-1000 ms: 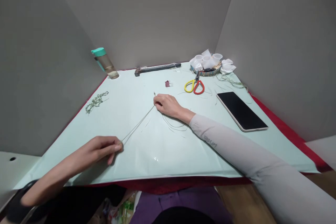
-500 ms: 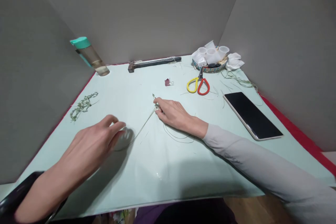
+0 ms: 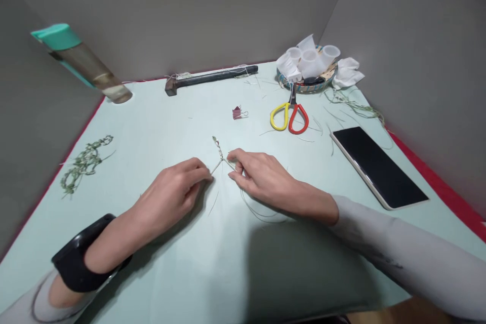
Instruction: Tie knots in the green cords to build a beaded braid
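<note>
My left hand point(image 3: 172, 195) rests on the pale green table cover point(image 3: 190, 268), its fingertips pinched on a thin green strand. My right hand point(image 3: 261, 174) lies just to the right, fingers closed on another strand. Both strands meet between the hands and run up into a short knotted cord point(image 3: 217, 147) that lies flat on the cover. Loose loops of thread point(image 3: 258, 210) trail under my right wrist. A black band sits on my left wrist.
Yellow-and-red scissors point(image 3: 288, 116), a small clip point(image 3: 237, 112), a dark phone point(image 3: 377, 166), a basket of white cups point(image 3: 308, 63), a dark bar point(image 3: 210, 78), a teal-capped bottle point(image 3: 81, 63) and a finished green cord point(image 3: 84, 163) lie around. Grey partition walls enclose three sides.
My left hand has slid up and right along the strand until it is close beside my right hand. The view has moved nearer the table.
</note>
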Available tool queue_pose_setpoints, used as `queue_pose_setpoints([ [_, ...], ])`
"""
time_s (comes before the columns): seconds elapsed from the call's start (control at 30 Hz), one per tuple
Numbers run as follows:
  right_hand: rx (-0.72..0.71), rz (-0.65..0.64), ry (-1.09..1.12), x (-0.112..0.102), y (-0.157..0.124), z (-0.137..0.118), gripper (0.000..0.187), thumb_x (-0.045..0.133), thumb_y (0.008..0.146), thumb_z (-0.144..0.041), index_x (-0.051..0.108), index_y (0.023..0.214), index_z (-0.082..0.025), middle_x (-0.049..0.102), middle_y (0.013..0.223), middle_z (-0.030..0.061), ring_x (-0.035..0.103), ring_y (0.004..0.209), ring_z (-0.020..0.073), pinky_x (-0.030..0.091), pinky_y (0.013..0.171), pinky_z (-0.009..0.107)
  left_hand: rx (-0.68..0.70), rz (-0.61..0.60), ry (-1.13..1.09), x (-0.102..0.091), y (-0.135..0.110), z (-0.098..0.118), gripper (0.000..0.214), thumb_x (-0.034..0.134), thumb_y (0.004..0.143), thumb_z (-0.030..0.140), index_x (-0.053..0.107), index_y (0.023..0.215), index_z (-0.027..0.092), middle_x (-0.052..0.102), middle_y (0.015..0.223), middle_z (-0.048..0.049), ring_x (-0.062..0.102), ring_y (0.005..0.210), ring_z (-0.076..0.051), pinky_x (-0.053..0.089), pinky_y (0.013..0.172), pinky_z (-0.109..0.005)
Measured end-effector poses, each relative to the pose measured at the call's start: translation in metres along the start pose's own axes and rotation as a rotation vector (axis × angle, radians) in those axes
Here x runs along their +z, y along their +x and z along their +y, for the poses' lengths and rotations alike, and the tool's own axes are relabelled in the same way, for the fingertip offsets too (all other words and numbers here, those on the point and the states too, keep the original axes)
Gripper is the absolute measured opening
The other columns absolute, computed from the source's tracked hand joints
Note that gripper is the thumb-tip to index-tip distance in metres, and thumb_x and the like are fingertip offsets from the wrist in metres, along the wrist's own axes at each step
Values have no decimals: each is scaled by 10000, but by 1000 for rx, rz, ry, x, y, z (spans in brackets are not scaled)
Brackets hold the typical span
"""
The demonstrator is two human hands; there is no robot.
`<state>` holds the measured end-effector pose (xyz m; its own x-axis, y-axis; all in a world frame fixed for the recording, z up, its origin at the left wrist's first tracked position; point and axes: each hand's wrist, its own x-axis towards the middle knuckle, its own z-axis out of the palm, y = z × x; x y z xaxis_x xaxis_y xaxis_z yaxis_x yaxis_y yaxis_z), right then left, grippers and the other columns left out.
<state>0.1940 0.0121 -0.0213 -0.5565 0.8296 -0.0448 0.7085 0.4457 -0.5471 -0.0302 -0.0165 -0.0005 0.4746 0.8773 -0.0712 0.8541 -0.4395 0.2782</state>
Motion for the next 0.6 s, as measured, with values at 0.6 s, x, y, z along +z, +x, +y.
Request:
queue_pose_setpoints([
  [0.6, -31, 17, 9, 11, 4, 7, 230, 447, 1026, -287, 647, 974, -188, 703, 973, 48, 581, 814, 149, 321, 675, 300, -247, 168, -299, 12, 23, 11, 105, 483, 911, 270, 545, 841, 222, 586, 887, -30, 545, 785, -203, 431, 738, -375],
])
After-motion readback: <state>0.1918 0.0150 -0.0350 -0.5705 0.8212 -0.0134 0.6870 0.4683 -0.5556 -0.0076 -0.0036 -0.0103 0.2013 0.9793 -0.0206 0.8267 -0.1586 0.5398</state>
